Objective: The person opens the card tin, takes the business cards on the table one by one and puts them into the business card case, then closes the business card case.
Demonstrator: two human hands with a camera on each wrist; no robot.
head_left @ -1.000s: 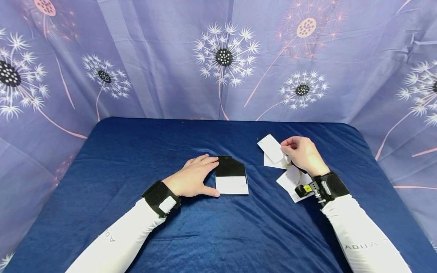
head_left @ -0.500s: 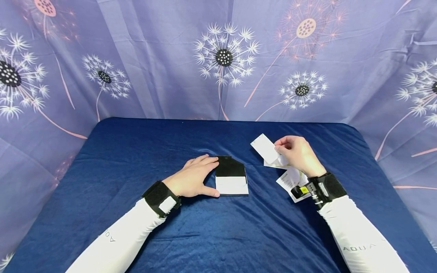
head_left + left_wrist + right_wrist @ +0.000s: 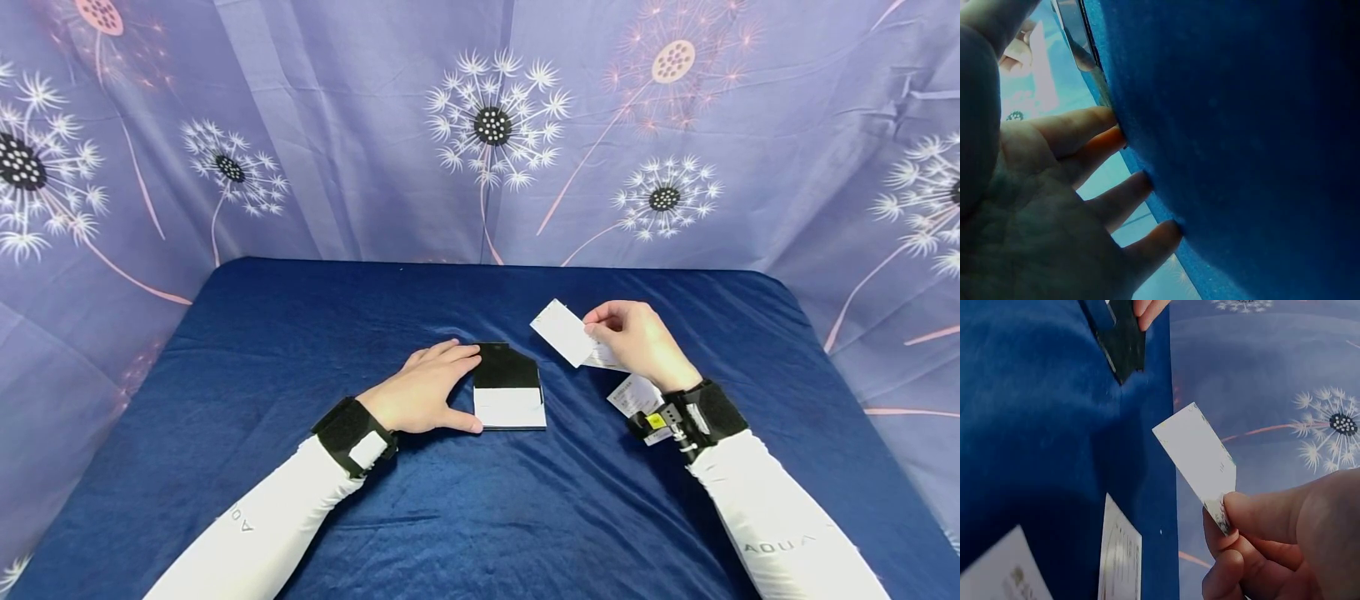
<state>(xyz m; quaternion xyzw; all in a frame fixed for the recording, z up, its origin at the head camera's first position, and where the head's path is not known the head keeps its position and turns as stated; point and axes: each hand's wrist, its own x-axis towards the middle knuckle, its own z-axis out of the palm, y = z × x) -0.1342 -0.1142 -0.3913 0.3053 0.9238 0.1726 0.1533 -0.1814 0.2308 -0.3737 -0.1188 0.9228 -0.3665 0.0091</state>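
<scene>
In the head view my left hand [image 3: 420,396] lies with spread fingers at the left side of a black card holder [image 3: 506,367], fingertips and thumb touching its edge. A white card [image 3: 510,408] fills the holder's lower part. My right hand [image 3: 637,342] pinches a white business card [image 3: 562,333] by one corner between thumb and fingers. The right wrist view shows this card [image 3: 1194,450] held above the table, tilted. Two printed cards lie below: one card [image 3: 606,358] partly behind the held card and hand, another card [image 3: 628,395] partly covered by the wrist gear.
A dark blue cloth [image 3: 420,500] with some wrinkles covers the table. Behind the table's far edge hangs a purple curtain [image 3: 360,150] with dandelion prints. The holder's shiny edge [image 3: 1075,37] shows near the top of the left wrist view.
My right hand has moved left, carrying the pinched card toward the holder and uncovering more of the nearer printed card. My left hand and the holder have stayed still.
</scene>
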